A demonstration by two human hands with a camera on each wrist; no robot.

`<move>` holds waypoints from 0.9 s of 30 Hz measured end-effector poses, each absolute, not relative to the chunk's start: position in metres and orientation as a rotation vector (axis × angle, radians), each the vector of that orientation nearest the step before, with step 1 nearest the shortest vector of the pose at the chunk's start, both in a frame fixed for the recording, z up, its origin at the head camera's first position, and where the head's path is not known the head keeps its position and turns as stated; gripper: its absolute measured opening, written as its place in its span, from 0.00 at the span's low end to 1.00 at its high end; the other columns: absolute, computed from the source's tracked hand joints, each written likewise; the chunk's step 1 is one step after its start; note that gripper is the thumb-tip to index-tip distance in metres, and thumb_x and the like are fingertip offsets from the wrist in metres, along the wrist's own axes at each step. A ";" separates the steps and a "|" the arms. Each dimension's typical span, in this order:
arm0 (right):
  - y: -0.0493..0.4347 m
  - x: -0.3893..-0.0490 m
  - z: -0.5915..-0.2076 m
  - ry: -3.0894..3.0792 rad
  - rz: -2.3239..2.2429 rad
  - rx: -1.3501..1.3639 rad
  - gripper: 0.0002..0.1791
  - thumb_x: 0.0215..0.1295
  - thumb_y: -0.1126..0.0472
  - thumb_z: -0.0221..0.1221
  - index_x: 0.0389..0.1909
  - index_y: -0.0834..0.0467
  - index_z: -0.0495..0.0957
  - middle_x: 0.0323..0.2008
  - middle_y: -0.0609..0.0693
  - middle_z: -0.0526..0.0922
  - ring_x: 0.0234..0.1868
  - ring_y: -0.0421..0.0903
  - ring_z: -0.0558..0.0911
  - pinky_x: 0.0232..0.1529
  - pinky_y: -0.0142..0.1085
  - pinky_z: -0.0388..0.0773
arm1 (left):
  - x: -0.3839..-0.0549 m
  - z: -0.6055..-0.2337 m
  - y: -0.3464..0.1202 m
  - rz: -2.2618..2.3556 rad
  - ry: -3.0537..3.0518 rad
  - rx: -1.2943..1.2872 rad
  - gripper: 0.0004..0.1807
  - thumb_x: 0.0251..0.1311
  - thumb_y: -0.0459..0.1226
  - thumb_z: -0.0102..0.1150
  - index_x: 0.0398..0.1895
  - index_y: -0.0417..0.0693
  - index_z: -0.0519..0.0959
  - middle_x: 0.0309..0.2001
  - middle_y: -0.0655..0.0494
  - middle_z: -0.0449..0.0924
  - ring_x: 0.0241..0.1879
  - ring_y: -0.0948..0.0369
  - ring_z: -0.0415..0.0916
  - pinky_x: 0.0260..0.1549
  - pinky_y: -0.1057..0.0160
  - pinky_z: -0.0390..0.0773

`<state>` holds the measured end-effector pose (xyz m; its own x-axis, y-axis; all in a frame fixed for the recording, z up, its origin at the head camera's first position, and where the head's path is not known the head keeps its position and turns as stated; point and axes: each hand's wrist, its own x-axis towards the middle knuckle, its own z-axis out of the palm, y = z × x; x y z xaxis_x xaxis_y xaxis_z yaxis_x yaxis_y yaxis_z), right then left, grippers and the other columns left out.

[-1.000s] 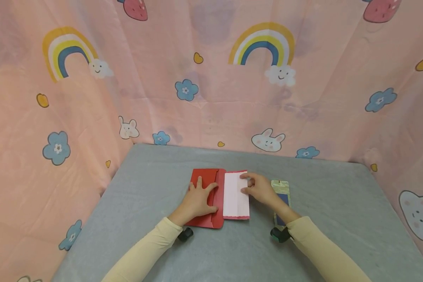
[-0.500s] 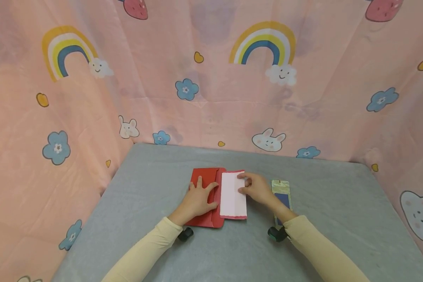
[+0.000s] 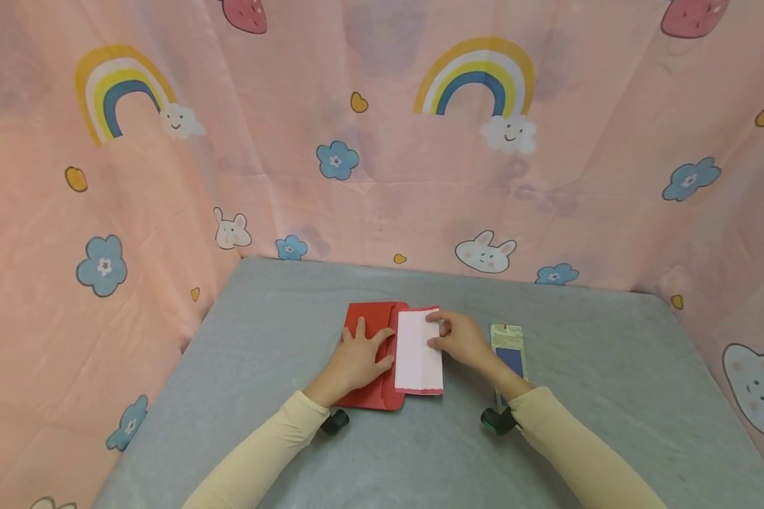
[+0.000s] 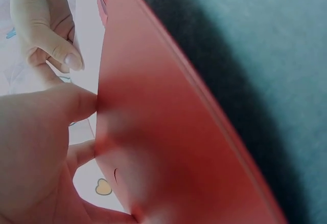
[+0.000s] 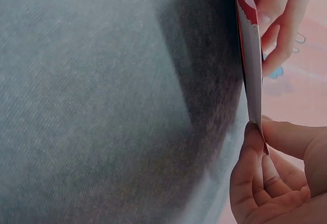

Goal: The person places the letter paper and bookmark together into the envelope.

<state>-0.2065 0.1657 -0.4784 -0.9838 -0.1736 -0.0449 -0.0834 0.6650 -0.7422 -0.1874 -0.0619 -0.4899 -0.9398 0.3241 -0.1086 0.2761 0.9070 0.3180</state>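
A red envelope [image 3: 390, 385] lies on the grey table, its flap side to the right. My left hand [image 3: 355, 359] rests on it with fingers spread; in the left wrist view the thumb [image 4: 82, 101] touches its red surface. Against the flap lies a folded white paper [image 3: 414, 353] with red top and bottom edges, its left part overlapping the envelope. At its right edge, my right hand [image 3: 461, 341] pinches the paper between thumb and fingers, as the right wrist view also shows [image 5: 276, 168]. The paper's left end is partly hard to separate from the flap.
Right of my right hand lies a narrow gold-green and blue packet [image 3: 508, 353], partly hidden by the forearm. The grey table [image 3: 586, 367] meets a pink patterned curtain [image 3: 382, 212] at the back and sides.
My right hand has moved a little to the left, sliding the white paper further over the envelope's flap. My left hand has stayed in place on the envelope.
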 end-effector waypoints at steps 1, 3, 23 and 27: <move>0.165 -0.207 -0.479 2.761 -1.226 -0.217 0.23 0.57 0.67 0.68 0.55 0.61 0.79 0.23 0.50 0.71 0.23 0.43 0.69 0.24 0.32 0.66 | -0.187 -0.490 -0.062 0.451 2.911 0.460 0.33 0.63 0.51 0.60 0.72 0.61 0.66 0.74 0.29 0.55 0.67 0.25 0.58 0.52 0.38 0.79; 0.165 -0.207 -0.479 2.757 -1.233 -0.227 0.23 0.57 0.67 0.68 0.55 0.62 0.79 0.23 0.50 0.71 0.22 0.43 0.69 0.24 0.32 0.66 | -0.187 -0.490 -0.062 0.445 2.910 0.457 0.34 0.63 0.51 0.61 0.72 0.61 0.65 0.74 0.30 0.55 0.68 0.26 0.58 0.52 0.38 0.79; 0.158 -0.205 -0.479 2.796 -1.230 -0.267 0.23 0.56 0.69 0.67 0.54 0.63 0.79 0.24 0.51 0.72 0.22 0.42 0.69 0.24 0.32 0.66 | -0.184 -0.486 -0.061 0.468 2.914 0.448 0.34 0.63 0.50 0.61 0.72 0.62 0.65 0.74 0.30 0.54 0.68 0.26 0.58 0.53 0.38 0.78; 0.156 -0.206 -0.479 2.794 -1.231 -0.263 0.23 0.56 0.68 0.67 0.54 0.63 0.79 0.24 0.51 0.72 0.22 0.42 0.70 0.24 0.32 0.67 | -0.184 -0.487 -0.061 0.465 2.919 0.447 0.34 0.62 0.51 0.61 0.72 0.61 0.66 0.74 0.30 0.54 0.68 0.27 0.59 0.52 0.39 0.79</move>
